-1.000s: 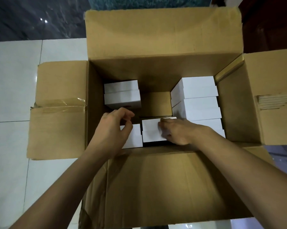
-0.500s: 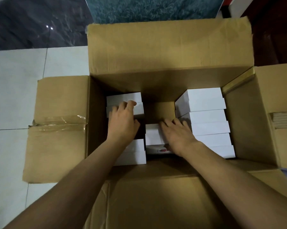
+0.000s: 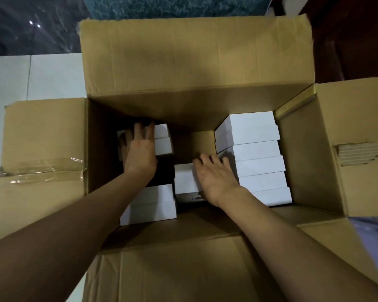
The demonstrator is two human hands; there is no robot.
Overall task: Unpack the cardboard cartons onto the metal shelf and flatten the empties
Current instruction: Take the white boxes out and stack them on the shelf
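Observation:
A large cardboard carton (image 3: 196,62) stands open on the floor with its four flaps spread out. Inside lie several small white boxes. My left hand (image 3: 140,149) reaches deep into the far left corner and lies with spread fingers on the top white box there (image 3: 163,141). My right hand (image 3: 216,175) rests with straight fingers on the middle white boxes (image 3: 184,179). A tall row of white boxes (image 3: 255,153) fills the right side. Another pair of white boxes (image 3: 153,203) lies at the near left.
White floor tiles (image 3: 31,75) lie to the left, a dark glossy floor (image 3: 31,25) at the far left and a teal rug (image 3: 172,6) beyond the carton. Brown tape (image 3: 44,168) crosses the left flap. The metal shelf is out of view.
My left hand has moved from the near-left boxes to the far-left stack and its fingers have spread. My right hand has opened flat on the middle boxes. The camera has moved closer.

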